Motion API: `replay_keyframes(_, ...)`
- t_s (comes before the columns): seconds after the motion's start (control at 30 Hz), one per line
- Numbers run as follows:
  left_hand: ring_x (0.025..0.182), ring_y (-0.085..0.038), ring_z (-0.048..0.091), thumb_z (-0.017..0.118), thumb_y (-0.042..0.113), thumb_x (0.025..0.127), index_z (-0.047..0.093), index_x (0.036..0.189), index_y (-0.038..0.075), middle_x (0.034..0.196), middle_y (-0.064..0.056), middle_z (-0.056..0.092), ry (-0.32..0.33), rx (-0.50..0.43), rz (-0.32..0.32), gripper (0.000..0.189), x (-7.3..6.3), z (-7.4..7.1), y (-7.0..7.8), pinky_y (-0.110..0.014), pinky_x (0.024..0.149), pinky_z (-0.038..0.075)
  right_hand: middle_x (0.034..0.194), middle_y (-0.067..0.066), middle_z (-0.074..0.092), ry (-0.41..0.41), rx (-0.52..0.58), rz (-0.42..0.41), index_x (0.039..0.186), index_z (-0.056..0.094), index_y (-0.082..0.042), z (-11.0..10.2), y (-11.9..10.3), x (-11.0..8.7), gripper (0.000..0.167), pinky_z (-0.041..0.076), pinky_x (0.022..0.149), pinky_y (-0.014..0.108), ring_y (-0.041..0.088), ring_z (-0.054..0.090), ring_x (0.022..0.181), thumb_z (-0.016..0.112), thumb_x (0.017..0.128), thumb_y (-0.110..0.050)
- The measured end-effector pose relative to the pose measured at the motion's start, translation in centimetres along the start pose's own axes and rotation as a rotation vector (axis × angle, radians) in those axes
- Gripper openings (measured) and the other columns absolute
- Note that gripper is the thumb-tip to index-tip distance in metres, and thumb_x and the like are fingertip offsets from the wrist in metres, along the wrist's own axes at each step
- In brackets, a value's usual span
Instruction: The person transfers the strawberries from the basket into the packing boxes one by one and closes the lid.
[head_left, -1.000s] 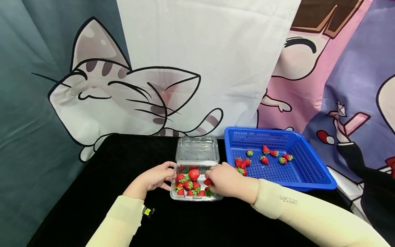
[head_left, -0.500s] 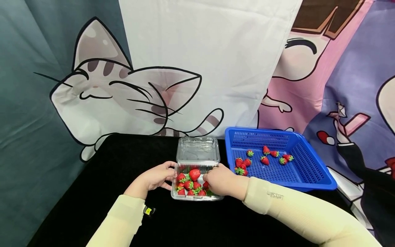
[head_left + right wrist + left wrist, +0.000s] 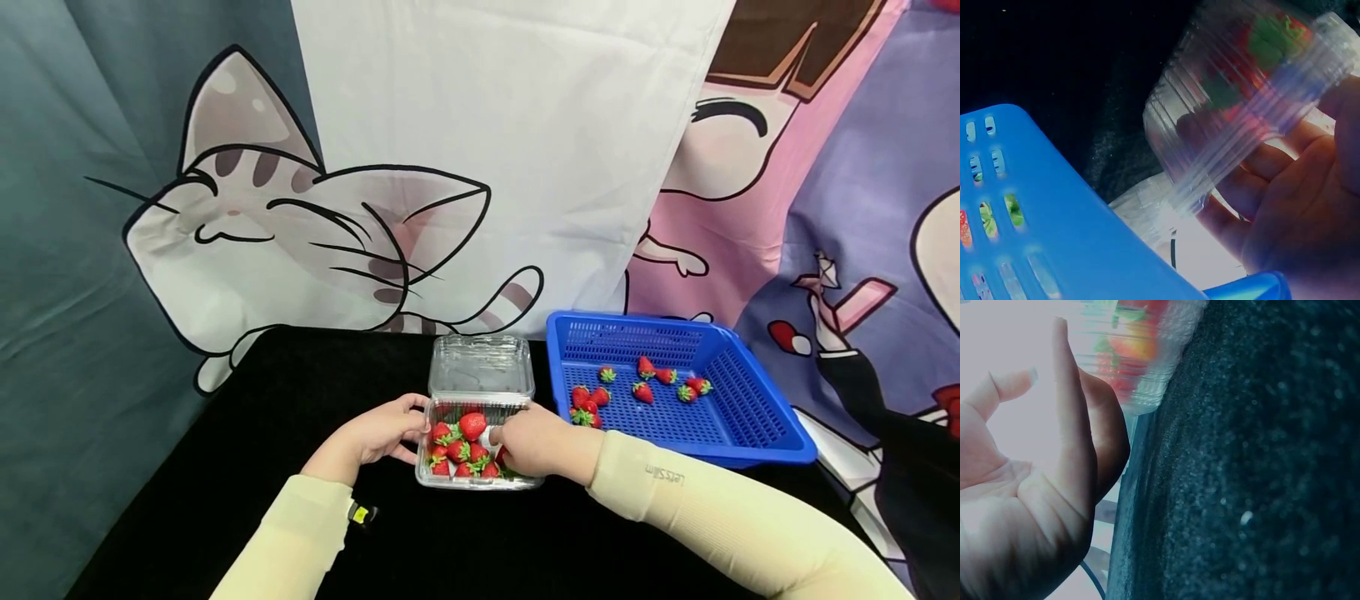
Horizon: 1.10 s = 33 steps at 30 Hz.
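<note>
A clear plastic clamshell box (image 3: pixel 442 481) stands with its lid raised at the back and several red strawberries (image 3: pixel 458 451) inside. My left hand (image 3: pixel 377 432) holds the box's left side, fingertips right at the rim. Part of that hand (image 3: pixel 1066 456) shows beside the ribbed wall in the left wrist view. My right hand (image 3: pixel 536 439) reaches over the right rim, with a strawberry (image 3: pixel 501 455) at its curled fingers. Through the clear wall in the right wrist view, fingers of the right hand (image 3: pixel 1297 200) appear near green leaves; the grip itself is partly hidden.
A blue perforated basket (image 3: pixel 750 433) stands to the right with several strawberries (image 3: pixel 642 392) in it, its near left corner close to my right hand. The box's open lid (image 3: pixel 482 365) lies behind. Black cloth (image 3: pixel 322 375) covers the table, and a printed curtain hangs behind.
My right hand has moved slightly left and lower into the box, bringing the strawberry down among the others. The left hand stays at the box's left side.
</note>
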State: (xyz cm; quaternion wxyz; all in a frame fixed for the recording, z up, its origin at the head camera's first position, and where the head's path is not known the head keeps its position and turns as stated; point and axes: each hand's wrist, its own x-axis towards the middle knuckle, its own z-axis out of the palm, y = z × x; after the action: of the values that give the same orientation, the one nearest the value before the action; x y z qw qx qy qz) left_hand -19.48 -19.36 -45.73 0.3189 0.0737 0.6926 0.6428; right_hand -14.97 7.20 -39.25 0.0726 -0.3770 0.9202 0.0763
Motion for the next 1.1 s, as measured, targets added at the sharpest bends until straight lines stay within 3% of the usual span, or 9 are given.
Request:
replay_keyframes(0.3,0.093,-0.023,0.066,0.055,0.011,0.082,0.033,0.137,0.004,0.111,-0.015,0.066,0.009,-0.016,-0.025,0.060,0.1,0.1,0.0,-0.047,0.074,0.058,0.097,0.002,0.072,0.074,0.131,0.020,0.114,0.069,-0.013,-1.4,0.9,-0.2,0.026,0.054,0.079,0.040,0.018,0.067,0.085,0.066,0.089,-0.022)
replay_keyframes(0.5,0.091,-0.021,0.065,0.054,0.011,0.084,0.030,0.138,0.002,0.108,-0.015,0.065,-0.009,-0.003,-0.014,0.060,-0.1,0.1,0.3,-0.045,0.073,0.058,0.097,-0.001,0.069,0.149,0.233,0.083,0.109,0.069,-0.013,-3.9,2.2,-1.2,0.021,0.053,0.077,0.037,0.015,0.065,0.083,0.064,0.093,-0.025)
replay_keyframes(0.67,0.092,-0.021,0.065,0.053,0.010,0.083,0.030,0.137,0.002,0.110,-0.017,0.065,-0.017,0.009,0.014,0.059,-0.3,0.0,0.4,-0.043,0.071,0.058,0.083,-0.009,0.063,0.234,0.282,0.149,0.103,0.069,-0.016,-6.3,4.4,-2.3,0.015,0.049,0.068,0.033,0.008,0.055,0.069,0.061,0.094,-0.025)
replay_keyframes(0.8,0.093,-0.022,0.065,0.052,0.010,0.084,0.030,0.137,0.001,0.111,-0.017,0.065,-0.023,0.012,0.028,0.058,-0.3,-0.1,0.4,-0.043,0.071,0.058,0.083,-0.009,0.063,0.246,0.286,0.236,0.104,0.070,-0.018,-7.7,6.6,-3.1,0.016,0.051,0.073,0.036,0.008,0.056,0.071,0.059,0.096,-0.027)
replay_keyframes(1.1,0.092,-0.022,0.066,0.054,0.011,0.084,0.030,0.138,0.002,0.111,-0.016,0.064,-0.021,-0.017,-0.001,0.060,-0.2,0.0,0.4,-0.047,0.074,0.058,0.091,-0.001,0.069,0.199,0.308,0.399,0.111,0.071,-0.013,-7.3,12.7,-3.9,0.025,0.053,0.079,0.044,0.013,0.062,0.075,0.056,0.097,-0.029)
